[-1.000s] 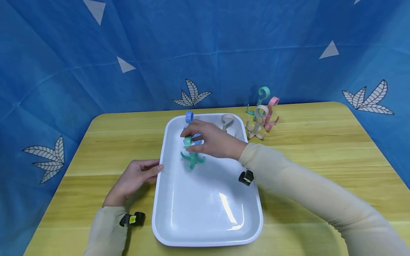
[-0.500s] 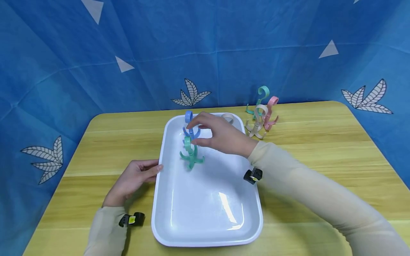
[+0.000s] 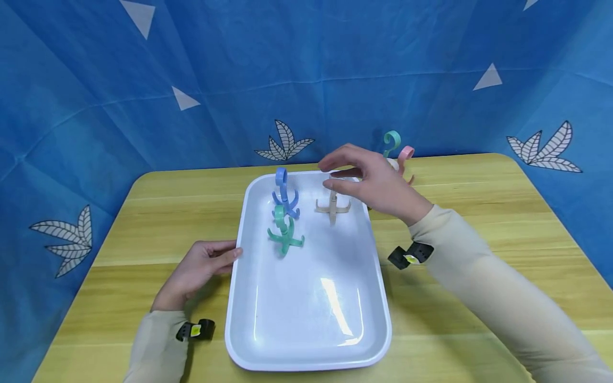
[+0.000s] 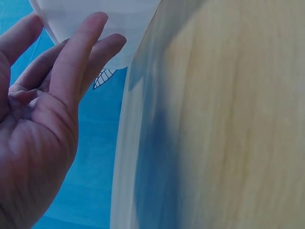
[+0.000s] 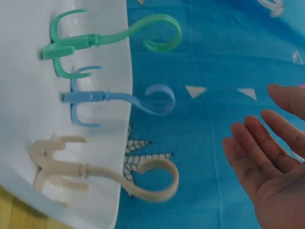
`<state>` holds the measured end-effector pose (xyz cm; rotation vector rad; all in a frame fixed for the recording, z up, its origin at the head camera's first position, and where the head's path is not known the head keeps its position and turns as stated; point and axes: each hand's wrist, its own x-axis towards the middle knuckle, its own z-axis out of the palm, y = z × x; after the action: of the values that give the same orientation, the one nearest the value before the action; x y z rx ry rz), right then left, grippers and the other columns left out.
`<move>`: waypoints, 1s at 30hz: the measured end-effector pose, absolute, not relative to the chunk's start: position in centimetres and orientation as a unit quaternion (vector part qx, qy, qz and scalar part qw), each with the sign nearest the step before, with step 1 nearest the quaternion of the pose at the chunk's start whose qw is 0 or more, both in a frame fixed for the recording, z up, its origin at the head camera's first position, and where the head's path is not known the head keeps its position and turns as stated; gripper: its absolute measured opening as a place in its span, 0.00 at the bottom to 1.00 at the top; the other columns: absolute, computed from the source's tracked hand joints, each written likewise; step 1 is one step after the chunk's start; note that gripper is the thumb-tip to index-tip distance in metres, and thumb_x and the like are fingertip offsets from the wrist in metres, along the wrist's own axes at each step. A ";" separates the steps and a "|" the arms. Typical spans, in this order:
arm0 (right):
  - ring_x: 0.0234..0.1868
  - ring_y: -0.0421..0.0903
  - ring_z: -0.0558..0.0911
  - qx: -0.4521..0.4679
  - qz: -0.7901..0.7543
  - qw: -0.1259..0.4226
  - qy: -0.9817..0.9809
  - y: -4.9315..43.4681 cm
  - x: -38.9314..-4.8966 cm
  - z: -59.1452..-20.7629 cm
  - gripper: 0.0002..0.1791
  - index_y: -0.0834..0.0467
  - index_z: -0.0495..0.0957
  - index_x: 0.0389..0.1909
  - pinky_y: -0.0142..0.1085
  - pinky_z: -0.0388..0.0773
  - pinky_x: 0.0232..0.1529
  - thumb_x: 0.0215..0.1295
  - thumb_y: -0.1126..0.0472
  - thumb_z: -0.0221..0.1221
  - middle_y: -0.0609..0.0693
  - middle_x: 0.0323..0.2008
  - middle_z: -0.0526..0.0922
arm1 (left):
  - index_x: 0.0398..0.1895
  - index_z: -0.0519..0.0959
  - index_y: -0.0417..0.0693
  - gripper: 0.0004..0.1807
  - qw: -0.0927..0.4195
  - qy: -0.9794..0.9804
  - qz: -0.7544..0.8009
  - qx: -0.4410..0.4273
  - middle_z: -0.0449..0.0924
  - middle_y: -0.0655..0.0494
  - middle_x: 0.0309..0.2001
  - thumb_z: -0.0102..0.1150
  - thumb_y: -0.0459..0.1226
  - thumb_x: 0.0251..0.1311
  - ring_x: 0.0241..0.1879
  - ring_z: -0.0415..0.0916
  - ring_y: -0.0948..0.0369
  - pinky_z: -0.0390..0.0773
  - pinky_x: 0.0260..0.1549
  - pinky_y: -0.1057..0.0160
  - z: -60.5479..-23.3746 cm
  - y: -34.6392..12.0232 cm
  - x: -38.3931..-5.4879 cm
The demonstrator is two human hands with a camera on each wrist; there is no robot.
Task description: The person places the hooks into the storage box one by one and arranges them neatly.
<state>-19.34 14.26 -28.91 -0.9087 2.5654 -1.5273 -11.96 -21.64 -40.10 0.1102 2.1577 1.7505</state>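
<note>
Inside the white tray (image 3: 306, 319) stand a green hook (image 5: 110, 40), blue hook (image 5: 114, 97) and beige hook (image 5: 105, 172), the left hand (image 3: 201, 268) pinching its edge, the right hand (image 3: 375, 180) spread and empty, with at least a second green hook (image 3: 397, 141) and pink hook (image 3: 406, 153) left outside.

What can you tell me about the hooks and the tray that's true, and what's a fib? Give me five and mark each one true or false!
1. The left grip holds the edge of the tray. True.
2. The right grip holds the blue hook. False: the right grip holds nothing.
3. In the tray are the blue hook, a green hook and a beige hook. True.
4. The pink hook is in the tray. False: it is outside the tray.
5. The tray's green hook is nearer the left grip than the beige hook is. True.
</note>
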 end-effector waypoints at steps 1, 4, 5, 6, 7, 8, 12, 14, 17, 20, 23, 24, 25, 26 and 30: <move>0.53 0.47 0.79 -0.287 -0.491 0.008 0.823 14.5 -19.3 -28.8 0.16 0.58 0.81 0.53 0.40 0.78 0.56 0.66 0.59 0.65 0.47 0.49 0.80 | 0.61 0.72 0.26 0.26 0.179 0.763 0.619 0.040 0.78 0.34 0.54 0.59 0.40 0.69 0.47 0.81 0.47 0.83 0.44 0.55 -40.1 -21.7 -11.9; 0.52 0.45 0.80 -0.283 -0.504 -0.003 0.816 15.3 -19.3 -28.7 0.14 0.58 0.81 0.51 0.39 0.78 0.56 0.67 0.60 0.64 0.47 0.48 0.80 | 0.61 0.72 0.26 0.27 0.179 0.764 0.619 0.041 0.77 0.33 0.54 0.59 0.41 0.69 0.48 0.81 0.48 0.82 0.45 0.55 -40.1 -21.7 -11.9; 0.52 0.45 0.80 -0.282 -0.510 -0.007 0.812 15.6 -19.2 -28.8 0.14 0.59 0.81 0.51 0.39 0.78 0.55 0.67 0.60 0.64 0.47 0.48 0.80 | 0.61 0.72 0.26 0.27 0.179 0.763 0.619 0.040 0.77 0.34 0.54 0.59 0.41 0.69 0.48 0.81 0.48 0.82 0.45 0.55 -40.1 -21.7 -11.9; 0.52 0.46 0.80 -0.281 -0.516 -0.008 0.809 15.8 -19.2 -28.8 0.13 0.59 0.81 0.51 0.39 0.78 0.55 0.67 0.61 0.63 0.48 0.48 0.80 | 0.61 0.72 0.27 0.27 0.178 0.763 0.620 0.038 0.77 0.34 0.54 0.60 0.41 0.69 0.48 0.81 0.49 0.82 0.45 0.55 -40.1 -21.7 -11.9; 0.51 0.46 0.80 -0.278 -0.519 -0.011 0.808 16.1 -19.2 -28.9 0.12 0.59 0.82 0.50 0.39 0.78 0.55 0.67 0.61 0.63 0.48 0.48 0.80 | 0.61 0.73 0.27 0.27 0.178 0.762 0.622 0.035 0.77 0.34 0.54 0.60 0.41 0.68 0.48 0.81 0.49 0.82 0.45 0.55 -40.1 -21.7 -11.9; 0.51 0.46 0.80 -0.276 -0.521 -0.011 0.808 16.3 -19.2 -29.0 0.12 0.59 0.82 0.50 0.38 0.78 0.55 0.68 0.62 0.63 0.48 0.48 0.80 | 0.61 0.73 0.27 0.27 0.178 0.762 0.622 0.032 0.78 0.35 0.54 0.60 0.41 0.68 0.48 0.82 0.50 0.82 0.45 0.55 -40.1 -21.7 -11.9; 0.51 0.47 0.80 -0.257 -0.525 -0.007 0.811 17.6 -19.2 -29.7 0.12 0.60 0.81 0.51 0.35 0.78 0.53 0.69 0.62 0.62 0.49 0.48 0.80 | 0.61 0.73 0.28 0.27 0.177 0.761 0.624 0.030 0.78 0.36 0.55 0.61 0.41 0.67 0.48 0.82 0.53 0.82 0.45 0.55 -40.1 -21.7 -11.9; 0.49 0.46 0.81 -0.243 -0.523 -0.013 0.817 18.4 -19.2 -29.9 0.13 0.59 0.81 0.51 0.32 0.80 0.47 0.69 0.61 0.61 0.50 0.49 0.81 | 0.61 0.73 0.28 0.27 0.177 0.761 0.623 0.035 0.77 0.36 0.55 0.61 0.41 0.68 0.48 0.81 0.53 0.82 0.46 0.56 -40.1 -21.7 -11.9; 0.39 0.46 0.83 -0.220 -0.535 -0.036 0.815 19.8 -19.3 -30.1 0.13 0.61 0.81 0.51 0.31 0.81 0.32 0.70 0.61 0.61 0.53 0.48 0.81 | 0.61 0.73 0.28 0.27 0.174 0.764 0.620 0.037 0.77 0.35 0.55 0.60 0.41 0.69 0.48 0.82 0.53 0.82 0.46 0.56 -40.1 -21.7 -11.9; 0.30 0.47 0.82 -0.203 -0.557 -0.060 0.803 21.0 -19.6 -30.3 0.13 0.63 0.80 0.51 0.33 0.79 0.24 0.70 0.62 0.60 0.55 0.47 0.81 | 0.61 0.73 0.27 0.26 0.172 0.768 0.615 0.033 0.77 0.35 0.55 0.60 0.40 0.69 0.48 0.82 0.54 0.82 0.46 0.56 -40.0 -21.6 -11.9; 0.35 0.46 0.82 -0.192 -0.558 -0.090 0.802 21.9 -20.0 -30.5 0.12 0.63 0.81 0.51 0.31 0.81 0.36 0.69 0.63 0.60 0.54 0.47 0.81 | 0.61 0.72 0.27 0.27 0.173 0.769 0.614 0.030 0.77 0.35 0.56 0.60 0.40 0.69 0.48 0.81 0.55 0.82 0.46 0.56 -40.0 -21.6 -11.8; 0.39 0.45 0.82 -0.187 -0.554 -0.098 0.805 22.1 -20.1 -30.6 0.12 0.63 0.81 0.51 0.31 0.80 0.40 0.69 0.63 0.61 0.53 0.47 0.81 | 0.61 0.72 0.27 0.27 0.174 0.770 0.614 0.030 0.77 0.35 0.56 0.60 0.41 0.69 0.48 0.81 0.55 0.82 0.47 0.57 -40.0 -21.6 -11.8; 0.42 0.44 0.82 -0.181 -0.547 -0.107 0.811 22.4 -20.2 -30.6 0.12 0.63 0.81 0.51 0.29 0.78 0.44 0.69 0.62 0.61 0.52 0.47 0.81 | 0.61 0.72 0.28 0.27 0.175 0.769 0.614 0.030 0.77 0.35 0.56 0.59 0.41 0.69 0.49 0.81 0.55 0.82 0.47 0.57 -40.0 -21.5 -11.8; 0.45 0.43 0.81 -0.174 -0.540 -0.115 0.816 22.6 -20.3 -30.7 0.13 0.62 0.82 0.51 0.29 0.77 0.47 0.69 0.62 0.61 0.51 0.47 0.81 | 0.61 0.72 0.28 0.27 0.175 0.769 0.614 0.030 0.77 0.35 0.56 0.59 0.41 0.69 0.49 0.81 0.55 0.82 0.47 0.57 -40.1 -21.5 -11.8; 0.47 0.42 0.80 -0.149 -0.521 -0.131 0.830 23.6 -20.6 -31.3 0.14 0.60 0.82 0.52 0.29 0.76 0.50 0.69 0.59 0.61 0.51 0.48 0.80 | 0.61 0.73 0.28 0.26 0.173 0.771 0.612 0.031 0.77 0.36 0.56 0.59 0.41 0.69 0.49 0.81 0.55 0.82 0.47 0.57 -40.1 -21.5 -11.7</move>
<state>-20.60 23.63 -31.28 -0.5119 2.8515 -1.7895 -11.72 -21.50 -40.12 0.0892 2.1867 1.7377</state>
